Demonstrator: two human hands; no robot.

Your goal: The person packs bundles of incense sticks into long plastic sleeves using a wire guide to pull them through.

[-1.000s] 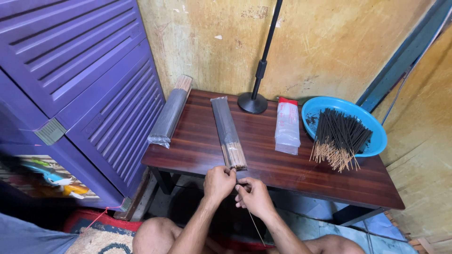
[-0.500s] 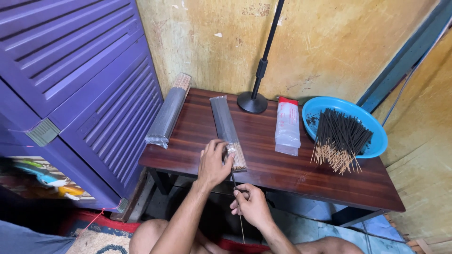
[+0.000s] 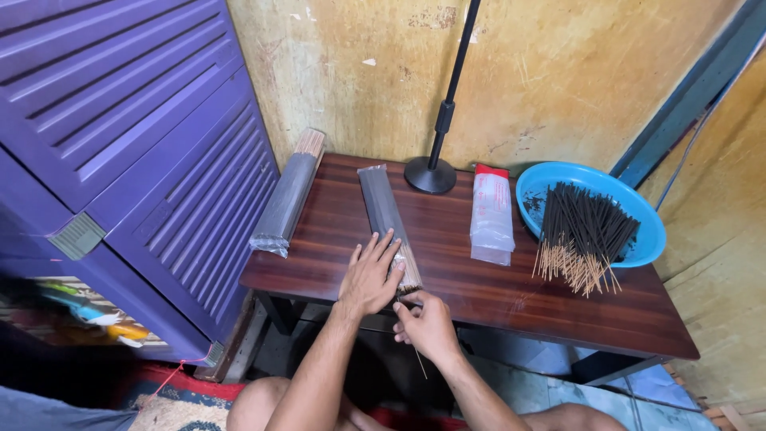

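Here, spread fingers [image 3: 381,249] of the left hand [image 3: 369,279] press flat on a clear sleeve of incense sticks [image 3: 385,217] at the wooden table's [image 3: 335,231] front edge. The right hand [image 3: 427,323] pinches 1 stick [image 3: 418,361] at its open end.

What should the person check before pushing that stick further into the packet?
1. Left hand lies flat on the middle packet, holding it down: ok.
2. Right hand pinches a thin stick at the packet's open end: ok.
3. Stick tip actually inside the packet mouth: cannot tell, the hands cover it.
4. Packet lies fully on the table, its open end close to the near edge: ok.
5. More loose sticks wait in the blue bowl: ok.
6. Empty sleeves lie beside it, out of the way: ok.
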